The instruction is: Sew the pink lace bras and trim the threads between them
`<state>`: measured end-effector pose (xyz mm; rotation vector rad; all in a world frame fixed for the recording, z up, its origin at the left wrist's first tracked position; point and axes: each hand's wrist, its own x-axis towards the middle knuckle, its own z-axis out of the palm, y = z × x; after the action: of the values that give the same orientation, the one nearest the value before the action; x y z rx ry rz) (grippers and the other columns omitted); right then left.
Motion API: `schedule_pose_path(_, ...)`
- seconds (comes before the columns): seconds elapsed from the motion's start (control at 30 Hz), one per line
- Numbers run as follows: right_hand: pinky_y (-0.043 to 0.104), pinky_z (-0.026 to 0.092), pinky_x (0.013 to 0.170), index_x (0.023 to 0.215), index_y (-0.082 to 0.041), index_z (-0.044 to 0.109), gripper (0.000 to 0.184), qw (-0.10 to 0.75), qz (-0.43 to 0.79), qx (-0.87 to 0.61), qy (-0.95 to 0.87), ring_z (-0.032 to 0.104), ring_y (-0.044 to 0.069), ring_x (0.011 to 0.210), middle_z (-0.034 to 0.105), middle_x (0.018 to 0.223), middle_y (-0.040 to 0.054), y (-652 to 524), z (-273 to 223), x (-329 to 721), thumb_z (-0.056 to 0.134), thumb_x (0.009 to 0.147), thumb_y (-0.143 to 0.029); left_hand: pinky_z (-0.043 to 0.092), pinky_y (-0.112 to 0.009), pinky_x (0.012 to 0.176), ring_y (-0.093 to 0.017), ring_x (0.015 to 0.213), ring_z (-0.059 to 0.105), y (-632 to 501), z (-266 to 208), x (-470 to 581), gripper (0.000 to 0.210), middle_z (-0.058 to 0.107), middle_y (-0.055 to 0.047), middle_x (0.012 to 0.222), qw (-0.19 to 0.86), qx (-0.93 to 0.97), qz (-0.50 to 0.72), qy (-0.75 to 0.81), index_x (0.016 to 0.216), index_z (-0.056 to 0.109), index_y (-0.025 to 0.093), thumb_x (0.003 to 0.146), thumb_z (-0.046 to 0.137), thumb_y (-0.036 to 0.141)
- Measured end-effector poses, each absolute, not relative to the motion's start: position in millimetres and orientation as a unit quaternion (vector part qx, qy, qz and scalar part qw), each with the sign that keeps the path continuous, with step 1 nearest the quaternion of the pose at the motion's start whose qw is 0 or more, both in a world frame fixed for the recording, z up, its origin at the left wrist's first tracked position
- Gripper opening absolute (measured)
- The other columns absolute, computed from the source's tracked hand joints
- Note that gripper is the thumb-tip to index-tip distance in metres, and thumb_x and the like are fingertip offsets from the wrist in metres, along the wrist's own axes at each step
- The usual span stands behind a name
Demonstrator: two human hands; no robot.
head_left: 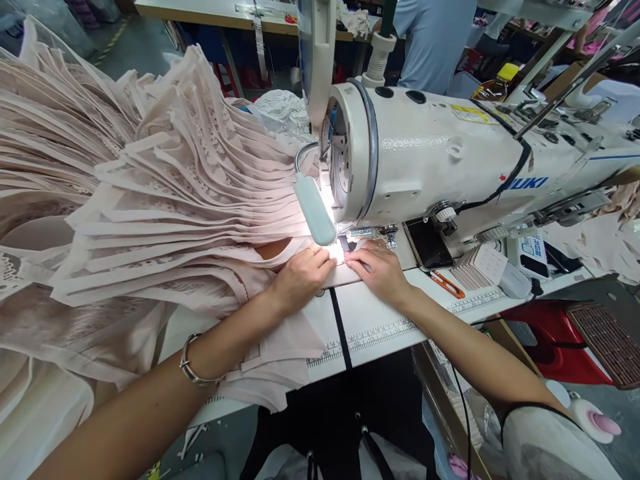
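My left hand (306, 275) is closed with its fingertips pressed on pale pink fabric (280, 250) at the sewing machine's needle area. On the other side of the needle, my right hand (379, 268) pinches the edge of the same fabric, thumb and forefinger together. The white sewing machine (415, 147) stands over both hands. A small lamp (316, 210) on a bent neck lights the spot and hides part of the needle. A large heap of layered pink garment pieces (200, 180) spreads left of my left hand, some draping over the table's front edge.
Right of my hands lie a phone (429, 245), an orange cutter (447, 285) and a stack of pale cards (480, 267). A ruler strip (385, 333) runs along the table's front edge. Behind the machine a person in blue (435, 43) is near another table (215, 15).
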<state>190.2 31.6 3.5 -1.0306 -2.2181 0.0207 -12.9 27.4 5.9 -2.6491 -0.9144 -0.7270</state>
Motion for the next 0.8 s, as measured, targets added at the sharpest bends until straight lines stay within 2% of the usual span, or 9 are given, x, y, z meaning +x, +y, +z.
schedule_pose_path(0.17,0.03,0.044,0.075,0.085,-0.019,0.066,0.014,0.335,-0.017,-0.381,-0.862,0.061,0.015,0.071,0.071,0.076,-0.0002,30.4,6.4,192.5,0.054,0.09,-0.017,0.038,-0.029,0.064,-0.018,0.071,0.047,27.2,2.0,-13.1,0.028,0.054,-0.004,0.072,0.131,-0.902,-0.251,-0.326,0.081,0.063,0.014,0.095,0.039,0.01)
schedule_pose_path(0.47,0.032,0.046,0.077,0.09,-0.019,0.069,0.021,0.309,-0.006,-0.388,-0.868,0.064,0.016,0.077,0.073,0.081,0.0003,27.5,12.5,193.8,0.05,0.084,-0.012,0.038,-0.028,0.062,-0.018,0.069,0.046,26.8,3.3,-11.0,0.026,0.052,-0.004,0.069,0.15,-0.892,-0.279,-0.322,0.077,0.063,0.013,0.092,0.043,0.007)
schedule_pose_path(0.7,0.033,0.043,0.078,0.092,-0.022,0.073,0.03,0.294,-0.04,-0.333,-0.895,0.062,0.018,0.085,0.073,0.097,0.0005,26.6,13.0,197.1,0.05,0.078,-0.008,0.041,-0.028,0.063,-0.018,0.07,0.048,26.6,1.9,-12.3,0.025,0.054,-0.004,0.071,0.115,-0.899,-0.272,-0.324,0.077,0.063,0.014,0.093,0.044,0.01)
schedule_pose_path(0.8,0.034,0.04,0.081,0.088,-0.022,0.073,0.031,0.274,-0.019,-0.358,-0.893,0.059,0.019,0.092,0.07,0.096,0.0023,27.5,12.9,194.8,0.047,0.082,-0.006,0.046,-0.031,0.071,-0.02,0.08,0.054,23.6,3.3,-15.3,0.023,0.06,-0.006,0.082,0.08,-0.902,-0.251,-0.343,0.085,0.063,0.015,0.094,0.042,0.012)
